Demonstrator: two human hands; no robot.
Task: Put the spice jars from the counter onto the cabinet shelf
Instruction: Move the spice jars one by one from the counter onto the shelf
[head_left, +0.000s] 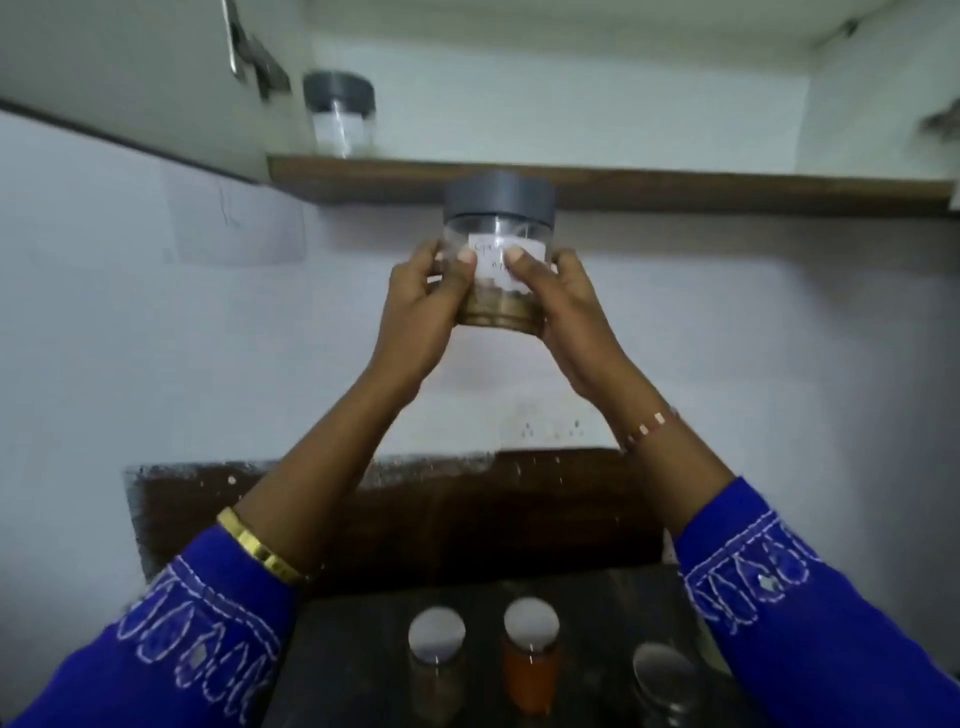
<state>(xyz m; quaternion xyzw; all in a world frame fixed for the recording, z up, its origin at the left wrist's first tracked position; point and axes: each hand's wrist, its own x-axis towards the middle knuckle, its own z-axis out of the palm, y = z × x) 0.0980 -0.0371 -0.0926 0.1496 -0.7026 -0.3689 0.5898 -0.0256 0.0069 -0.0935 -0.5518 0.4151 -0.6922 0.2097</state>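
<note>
A clear spice jar (497, 228) with a dark grey lid, a white label and brown spice at its bottom is raised just below the cabinet shelf (675, 189). My left hand (423, 306) grips its left side and my right hand (558, 306) its right side, thumbs on the label. Another grey-lidded jar (340, 111) with white contents stands on the shelf at the left. Down on the dark counter (353, 649) stand three jars: a brown one (436, 660), an orange one (531, 654) and a clear one (665, 680).
An open white cabinet door (130, 78) with a metal handle hangs at the upper left. The cabinet's right wall (883, 114) bounds the shelf. A brown backsplash (467, 509) runs behind the counter, under a white wall.
</note>
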